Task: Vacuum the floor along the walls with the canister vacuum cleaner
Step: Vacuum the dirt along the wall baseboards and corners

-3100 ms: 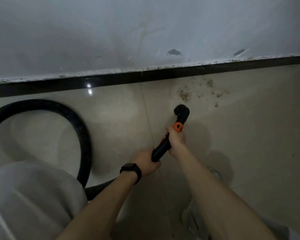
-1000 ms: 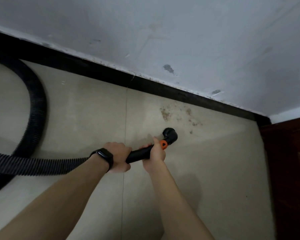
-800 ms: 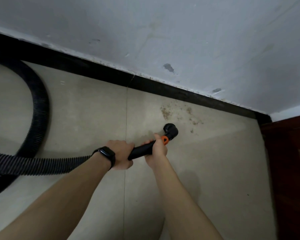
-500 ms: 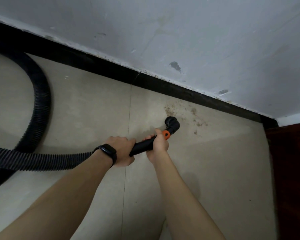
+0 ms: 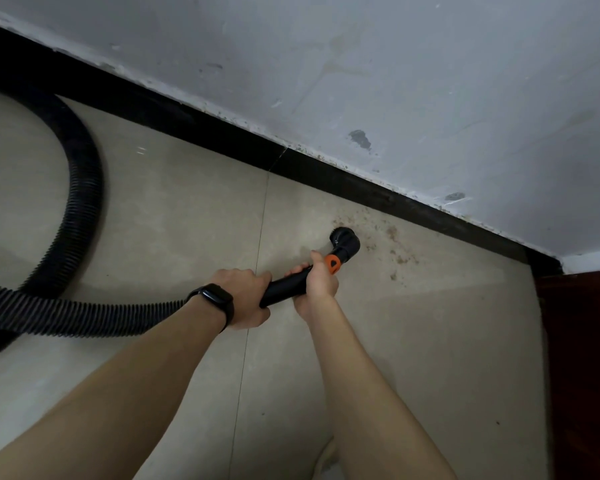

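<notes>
Both hands hold the black vacuum wand. My left hand, with a dark watch on its wrist, grips the rear of the wand where the ribbed black hose joins. My right hand grips the wand just behind the orange clip. The round black nozzle points down onto the beige tile floor at the left edge of a patch of brown dirt specks. The dirt lies close to the black skirting under the grey wall.
The hose loops back in a wide arc over the floor at the left and runs out of frame. A dark red-brown wooden panel stands at the right, meeting the wall at a corner. A tile joint runs under my left hand.
The nozzle has moved up toward the skirting and now sits at the left edge of the dirt patch. Both hands keep the same grip on the wand. The view has shifted slightly.
</notes>
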A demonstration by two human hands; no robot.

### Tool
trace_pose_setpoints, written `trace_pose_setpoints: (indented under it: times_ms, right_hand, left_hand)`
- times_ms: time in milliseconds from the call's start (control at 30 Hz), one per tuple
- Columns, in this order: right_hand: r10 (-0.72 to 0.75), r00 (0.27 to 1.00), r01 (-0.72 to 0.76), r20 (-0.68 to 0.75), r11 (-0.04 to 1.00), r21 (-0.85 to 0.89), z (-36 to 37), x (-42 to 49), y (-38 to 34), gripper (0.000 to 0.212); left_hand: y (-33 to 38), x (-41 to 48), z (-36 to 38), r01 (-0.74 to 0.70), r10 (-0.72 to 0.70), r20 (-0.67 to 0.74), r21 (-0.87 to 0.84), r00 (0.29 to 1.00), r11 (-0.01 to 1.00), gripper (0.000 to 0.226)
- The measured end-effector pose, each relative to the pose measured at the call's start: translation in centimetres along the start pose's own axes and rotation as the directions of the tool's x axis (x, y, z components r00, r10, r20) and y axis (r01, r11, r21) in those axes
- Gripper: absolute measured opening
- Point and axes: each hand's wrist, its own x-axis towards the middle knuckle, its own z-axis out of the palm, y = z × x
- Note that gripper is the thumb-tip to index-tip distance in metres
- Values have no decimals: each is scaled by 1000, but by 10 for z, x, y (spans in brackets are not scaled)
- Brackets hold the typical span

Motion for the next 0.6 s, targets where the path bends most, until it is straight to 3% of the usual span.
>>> trace_pose_setpoints:
  times_ms: [600]
  right_hand:
    - [-27, 999, 29, 27, 996, -85, 15, 31, -35, 17]
  left_hand:
    - [7, 37, -5, 51, -59, -64, -120, 996, 991, 37]
